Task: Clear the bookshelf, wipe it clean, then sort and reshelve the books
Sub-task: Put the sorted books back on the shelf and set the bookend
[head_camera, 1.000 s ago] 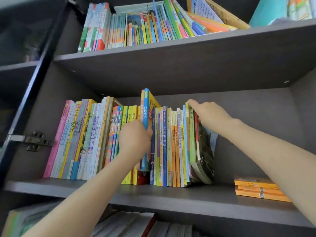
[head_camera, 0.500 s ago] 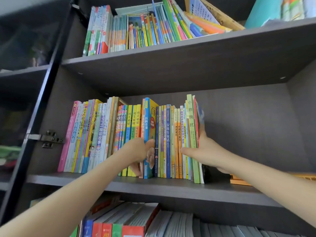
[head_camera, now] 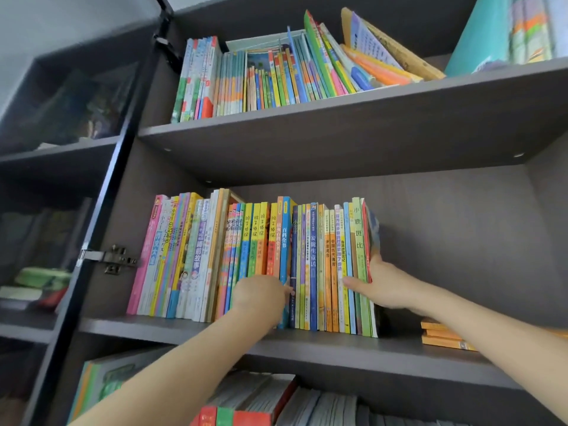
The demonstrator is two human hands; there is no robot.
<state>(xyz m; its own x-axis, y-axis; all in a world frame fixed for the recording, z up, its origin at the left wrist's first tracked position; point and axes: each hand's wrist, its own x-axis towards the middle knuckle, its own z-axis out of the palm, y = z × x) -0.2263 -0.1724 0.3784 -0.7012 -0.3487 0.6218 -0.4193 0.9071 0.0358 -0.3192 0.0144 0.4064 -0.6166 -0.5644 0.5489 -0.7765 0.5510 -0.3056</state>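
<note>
A row of colourful upright books [head_camera: 196, 259] fills the left and middle of the dark grey middle shelf [head_camera: 215, 329]. My left hand [head_camera: 261, 295] is at the lower spine of a tall blue book [head_camera: 285, 241] in the middle of the row, fingers curled on it with a fingertip at its right edge. My right hand [head_camera: 381, 287] grips the right end of the row. Its thumb lies across the spines of the yellow and green books [head_camera: 358, 241], and its fingers lie flat against the outer cover of the last book.
A small stack of orange books [head_camera: 442, 336] lies flat on the same shelf at the right. The upper shelf [head_camera: 338, 118] holds leaning books, and more books [head_camera: 261, 401] sit below. A metal hinge [head_camera: 113, 259] and a dark cabinet frame stand at the left.
The blue book has gone back level with its neighbours. My right hand came down from the top of the end books to their side and stood the leaning ones upright.
</note>
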